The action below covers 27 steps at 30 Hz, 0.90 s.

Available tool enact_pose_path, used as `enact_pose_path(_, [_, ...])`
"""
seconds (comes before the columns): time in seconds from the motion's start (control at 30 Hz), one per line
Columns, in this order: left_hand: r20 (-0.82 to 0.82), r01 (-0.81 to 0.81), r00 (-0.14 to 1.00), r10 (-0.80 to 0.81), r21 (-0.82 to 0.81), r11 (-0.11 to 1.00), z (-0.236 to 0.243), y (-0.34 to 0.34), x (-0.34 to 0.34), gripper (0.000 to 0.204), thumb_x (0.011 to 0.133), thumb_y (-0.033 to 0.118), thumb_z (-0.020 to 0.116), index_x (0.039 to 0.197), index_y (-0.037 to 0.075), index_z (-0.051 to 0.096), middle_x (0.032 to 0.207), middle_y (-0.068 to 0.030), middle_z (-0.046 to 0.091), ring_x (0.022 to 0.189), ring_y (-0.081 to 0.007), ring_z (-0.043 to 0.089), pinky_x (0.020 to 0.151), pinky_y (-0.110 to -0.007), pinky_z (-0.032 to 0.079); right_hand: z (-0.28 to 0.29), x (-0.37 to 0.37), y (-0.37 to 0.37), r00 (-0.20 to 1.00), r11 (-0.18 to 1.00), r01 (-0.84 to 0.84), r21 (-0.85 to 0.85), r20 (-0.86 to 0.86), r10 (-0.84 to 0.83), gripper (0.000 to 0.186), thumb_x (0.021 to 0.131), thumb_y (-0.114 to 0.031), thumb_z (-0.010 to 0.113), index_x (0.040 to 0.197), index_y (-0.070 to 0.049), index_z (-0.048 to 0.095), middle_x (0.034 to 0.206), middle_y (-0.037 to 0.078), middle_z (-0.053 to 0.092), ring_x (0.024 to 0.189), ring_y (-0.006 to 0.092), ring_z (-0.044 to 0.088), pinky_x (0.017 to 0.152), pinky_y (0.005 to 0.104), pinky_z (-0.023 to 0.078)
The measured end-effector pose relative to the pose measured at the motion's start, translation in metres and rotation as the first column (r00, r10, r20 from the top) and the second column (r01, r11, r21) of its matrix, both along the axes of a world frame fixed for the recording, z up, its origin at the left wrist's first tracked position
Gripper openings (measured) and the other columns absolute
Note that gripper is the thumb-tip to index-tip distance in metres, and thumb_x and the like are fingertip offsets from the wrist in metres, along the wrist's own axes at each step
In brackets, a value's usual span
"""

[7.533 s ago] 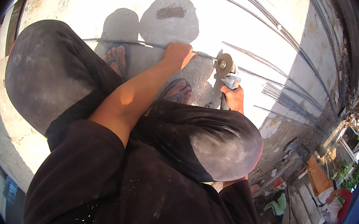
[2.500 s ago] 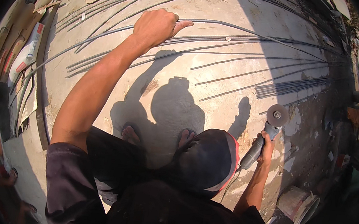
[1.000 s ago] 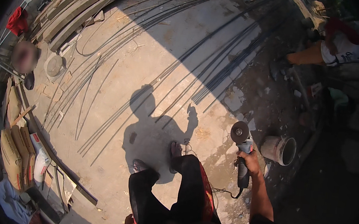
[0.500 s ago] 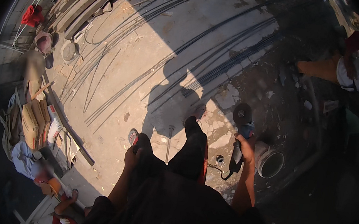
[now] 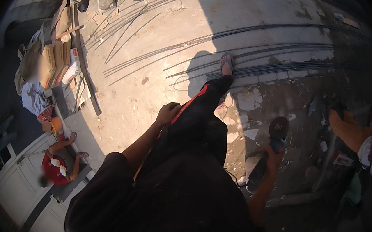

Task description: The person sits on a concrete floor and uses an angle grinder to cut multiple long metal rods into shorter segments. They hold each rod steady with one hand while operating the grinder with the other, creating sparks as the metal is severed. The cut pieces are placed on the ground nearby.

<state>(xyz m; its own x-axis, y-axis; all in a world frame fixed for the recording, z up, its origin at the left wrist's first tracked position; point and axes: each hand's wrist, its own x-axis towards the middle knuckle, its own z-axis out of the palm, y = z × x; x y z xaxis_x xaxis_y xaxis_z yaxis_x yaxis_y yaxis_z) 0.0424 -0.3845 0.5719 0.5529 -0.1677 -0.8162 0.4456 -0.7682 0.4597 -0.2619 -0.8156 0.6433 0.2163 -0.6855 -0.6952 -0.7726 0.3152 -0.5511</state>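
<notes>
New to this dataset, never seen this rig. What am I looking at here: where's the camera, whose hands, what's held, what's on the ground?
There is no machine here: a person wears a wide fisheye camera on the head, and it looks down over their own body, so straight lines bend near the rim. The dark mass at the bottom is their shirt and trousers. The left hand rests loosely closed against the left thigh and holds nothing that can be seen. The right hand grips an angle grinder, disc upward. On the concrete floor lie long steel rods; one sandalled foot stands on a bundle. Stacked boards lie at the left. Another person in red sits lower left, and someone's arm enters at right.
</notes>
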Motion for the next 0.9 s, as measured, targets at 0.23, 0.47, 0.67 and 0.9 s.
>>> enact_pose_path(0.23, [-0.188,-0.006,0.982,0.022,0.087,0.996,-0.072,-0.015,0.004,0.071,0.104,0.063,0.052,0.120,-0.002,0.076,0.111,-0.0216,0.078,0.106,-0.0296,0.074,0.095,-0.040,0.054,-0.025,0.025,-0.089,0.988,0.994,-0.096,0.042,-0.118,0.100,0.065,0.081,-0.022,0.086,0.135,0.003,0.060,0.119,0.011,0.069,0.107,0.0219,0.065,0.094,0.0378,0.050])
enact_pose_path(0.47, [-0.157,-0.031,0.986,0.053,0.139,0.990,-0.060,-0.064,0.017,0.061,0.104,0.055,0.059,0.124,0.000,0.076,0.114,-0.0204,0.078,0.106,-0.0287,0.075,0.094,-0.040,0.055,-0.016,0.122,-0.163,0.983,0.980,-0.173,0.102,-0.042,0.178,0.065,0.083,-0.026,0.087,0.133,0.005,0.061,0.104,0.009,0.071,0.092,0.0183,0.066,0.088,0.0354,0.052])
enact_pose_path(0.67, [-0.189,-0.368,0.907,0.378,0.087,0.926,-0.100,-0.034,-0.099,0.056,0.103,0.049,0.065,0.125,-0.002,0.074,0.114,-0.0208,0.078,0.102,-0.0263,0.076,0.090,-0.037,0.057,-0.050,0.158,-0.204,0.967,0.957,-0.247,0.153,-0.030,0.254,0.060,0.083,-0.027,0.086,0.128,0.005,0.061,0.097,0.007,0.070,0.085,0.0175,0.064,0.088,0.0328,0.049])
enact_pose_path(0.9, [-0.170,-0.474,0.862,0.478,0.068,0.878,-0.067,-0.005,-0.158,0.043,0.102,0.034,0.066,0.126,-0.001,0.073,0.110,-0.0205,0.078,0.097,-0.0270,0.076,0.085,-0.037,0.058,-0.083,0.174,-0.191,0.938,0.939,-0.342,-0.038,-0.069,0.339,0.047,0.084,-0.023,0.085,0.119,0.001,0.066,0.098,0.005,0.071,0.086,0.0178,0.065,0.083,0.0349,0.051])
